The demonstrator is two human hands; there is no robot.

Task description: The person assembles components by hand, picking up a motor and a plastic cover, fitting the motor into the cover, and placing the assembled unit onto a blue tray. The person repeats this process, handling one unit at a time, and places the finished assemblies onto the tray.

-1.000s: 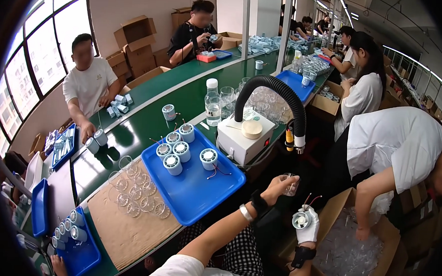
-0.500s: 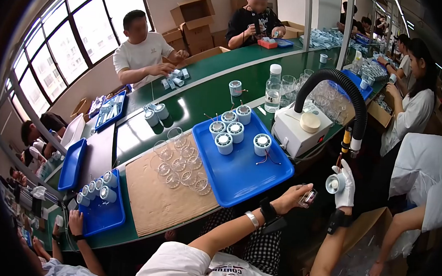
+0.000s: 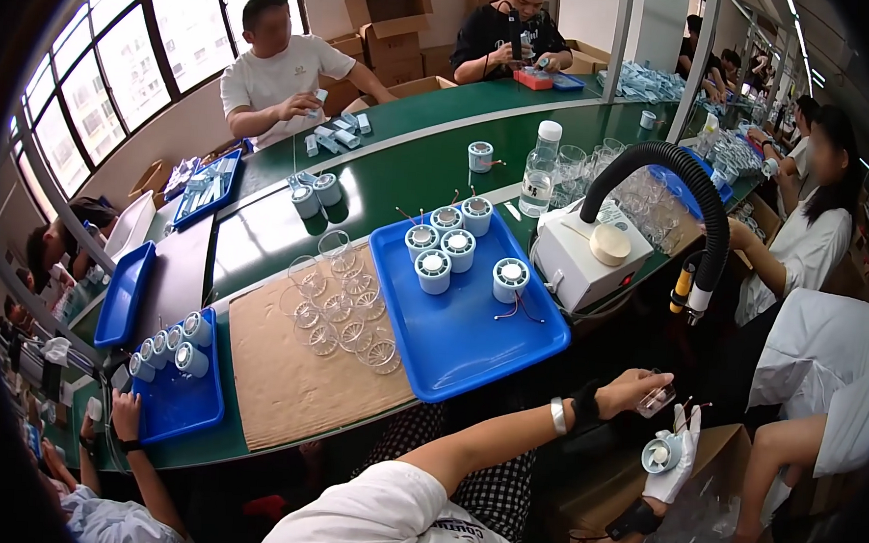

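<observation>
My left hand (image 3: 637, 390), bare, with a metal bracelet and black strap at its wrist, is closed on a small clear plastic cup (image 3: 655, 402). Just below and to its right, my white-gloved right hand (image 3: 682, 469) holds a light-blue fan motor unit (image 3: 660, 455), its round white centre facing up and thin wires rising past the fingers. Both hands are off the table's near edge, above an open cardboard box (image 3: 708, 487) with clear plastic pieces inside. The cup and the motor unit are apart.
A blue tray (image 3: 469, 362) bears several similar motor units. Clear cups (image 3: 354, 307) stand on cardboard to its left. A white machine (image 3: 593, 255) has a black hose (image 3: 718, 213) arching down over the right side. Co-workers sit across and at both sides; one person's arm (image 3: 773, 466) reaches down near the box.
My right hand has moved down from the hose end with the motor unit. My left hand has shifted right with the clear cup. Across the table, a co-worker has lifted a pale-blue piece.
</observation>
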